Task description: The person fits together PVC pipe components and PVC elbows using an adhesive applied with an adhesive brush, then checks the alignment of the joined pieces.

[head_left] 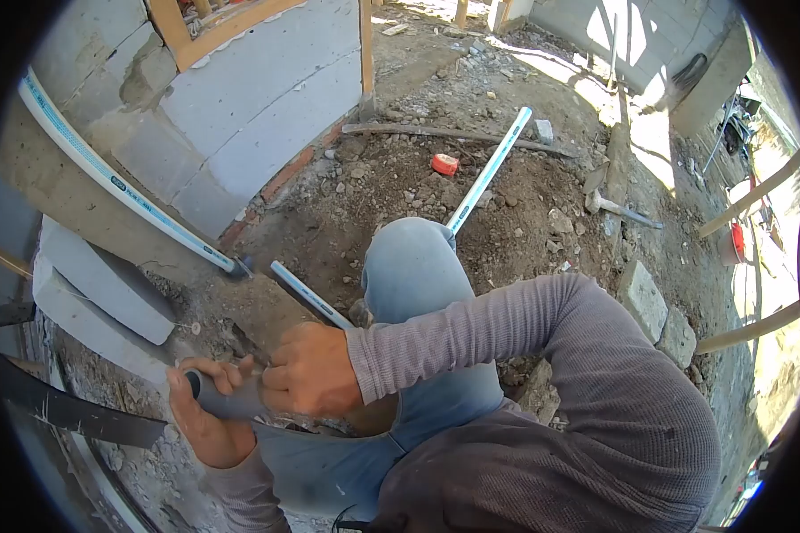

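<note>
Low at the left of the head view, my left hand is closed around a short grey cylindrical piece, its dark end showing between thumb and fingers. My right hand is closed on the other end of the same piece; its fingertips are partly hidden. Just beyond my hands, a short white-and-blue pipe lies over the dirt, near my bent knee. A longer white-and-blue pipe slants up from behind the knee. Another pipe curves along the wall at left, with a dark fitting at its lower end.
A red tape measure lies on the soil. Right of it are a hammer and concrete blocks. Pale block pieces stand at left, beside a black curved strip. A long wooden stick crosses the soil.
</note>
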`<state>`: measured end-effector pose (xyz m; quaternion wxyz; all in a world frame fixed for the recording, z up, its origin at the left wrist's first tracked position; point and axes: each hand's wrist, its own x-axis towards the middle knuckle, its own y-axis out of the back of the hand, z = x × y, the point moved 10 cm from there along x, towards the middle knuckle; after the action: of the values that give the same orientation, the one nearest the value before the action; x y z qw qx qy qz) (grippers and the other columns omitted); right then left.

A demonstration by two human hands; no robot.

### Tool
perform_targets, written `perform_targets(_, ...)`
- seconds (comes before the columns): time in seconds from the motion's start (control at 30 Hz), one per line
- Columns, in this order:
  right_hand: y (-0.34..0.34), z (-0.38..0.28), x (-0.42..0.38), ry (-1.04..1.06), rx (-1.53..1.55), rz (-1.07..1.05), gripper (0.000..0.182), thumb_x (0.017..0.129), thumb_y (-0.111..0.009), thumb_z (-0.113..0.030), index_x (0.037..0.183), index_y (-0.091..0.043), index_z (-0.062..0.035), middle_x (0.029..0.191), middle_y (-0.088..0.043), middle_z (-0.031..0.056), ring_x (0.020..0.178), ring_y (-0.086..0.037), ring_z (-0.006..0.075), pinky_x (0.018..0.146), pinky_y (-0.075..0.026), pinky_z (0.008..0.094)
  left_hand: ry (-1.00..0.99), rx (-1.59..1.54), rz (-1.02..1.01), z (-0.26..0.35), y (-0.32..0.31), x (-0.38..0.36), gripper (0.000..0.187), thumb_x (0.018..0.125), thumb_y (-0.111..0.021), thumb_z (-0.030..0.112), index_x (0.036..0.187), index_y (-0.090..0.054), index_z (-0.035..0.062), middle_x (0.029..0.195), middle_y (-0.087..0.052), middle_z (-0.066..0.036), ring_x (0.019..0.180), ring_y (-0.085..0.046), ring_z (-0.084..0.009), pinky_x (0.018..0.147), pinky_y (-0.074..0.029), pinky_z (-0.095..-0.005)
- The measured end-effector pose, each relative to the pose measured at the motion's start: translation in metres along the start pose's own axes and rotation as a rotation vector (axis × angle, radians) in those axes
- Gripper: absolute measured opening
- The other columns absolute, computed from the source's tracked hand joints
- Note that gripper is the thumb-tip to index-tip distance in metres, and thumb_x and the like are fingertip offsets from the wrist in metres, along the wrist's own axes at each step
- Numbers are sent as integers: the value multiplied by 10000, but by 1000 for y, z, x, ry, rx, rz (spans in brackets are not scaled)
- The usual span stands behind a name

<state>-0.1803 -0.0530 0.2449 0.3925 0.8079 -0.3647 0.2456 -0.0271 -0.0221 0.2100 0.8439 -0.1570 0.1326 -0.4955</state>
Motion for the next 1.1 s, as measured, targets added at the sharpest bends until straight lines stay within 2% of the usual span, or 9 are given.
perform_targets(0.1,-26,3,-6,-72,48,-71,326,967,-727,-282,730,-601,-96,536,-502,28,482,-549,204,461,-401,368,-364,304,18,17,3,0,542,1066,-470,524,886,-562,21,688,-539,-100,724,-600,-240,760,-541,-406)
perform_targets(0.2,-100,48,-54,-1124,1248,-180,393,988,-729,-300,706,-572,-76,540,-463,49,468,-485,175,467,-398,362,-1082,518,-162,50,-18,-45,519,1047,-484,498,879,-540,10,641,-512,-74,601,-550,-211,694,-534,-426)
perform_targets(0.33,-46,-5,-13,-224,342,-119,356,980,-725,-337,811,-651,-32,556,-517,86,569,-616,218,518,-431,405,-512,411,142,45,10,-30,448,1086,-458,405,875,-529,17,644,-491,-54,596,-528,-168,663,-510,-351)
perform_targets(0.5,-70,-11,-19,21,-180,-220,411,1003,-672,-395,818,-652,-29,553,-506,89,555,-606,225,530,-445,404,105,154,341,-19,56,-7,464,1088,-440,411,825,-526,38,629,-498,-60,606,-495,-165,671,-491,-341)
perform_targets(0.7,-93,19,-16,-484,656,-193,396,981,-708,-389,847,-643,-23,606,-548,117,528,-549,262,529,-461,393,-1213,559,-172,64,2,-60,475,1061,-453,456,865,-553,35,597,-535,-71,593,-537,-228,653,-493,-415)
perform_targets(0.77,-86,14,-18,-516,712,-182,407,956,-737,-386,849,-633,-7,646,-606,181,517,-547,319,525,-457,405,-1106,467,-129,72,4,-52,444,1066,-490,427,861,-549,38,632,-567,-88,588,-557,-232,615,-490,-383)
perform_targets(0.83,-74,-6,-8,-231,257,-205,402,976,-728,-374,832,-624,-13,631,-593,167,500,-505,306,522,-455,402,78,-48,250,-5,52,0,464,1075,-492,434,852,-554,32,661,-579,-95,577,-557,-218,602,-481,-332)
perform_targets(0.9,-88,-2,-12,-178,-108,-322,353,972,-735,-324,832,-628,-18,625,-589,177,514,-550,329,534,-463,419,211,-13,311,-27,65,2,506,1078,-483,473,853,-565,28,665,-564,-88,568,-543,-203,595,-471,-295)
perform_targets(1.1,-94,21,-20,-514,475,-252,294,974,-716,-288,853,-644,-30,653,-634,134,553,-624,302,525,-469,423,-1184,440,-127,61,19,-47,578,1081,-403,521,878,-589,12,638,-579,-105,601,-586,-241,648,-504,-387)
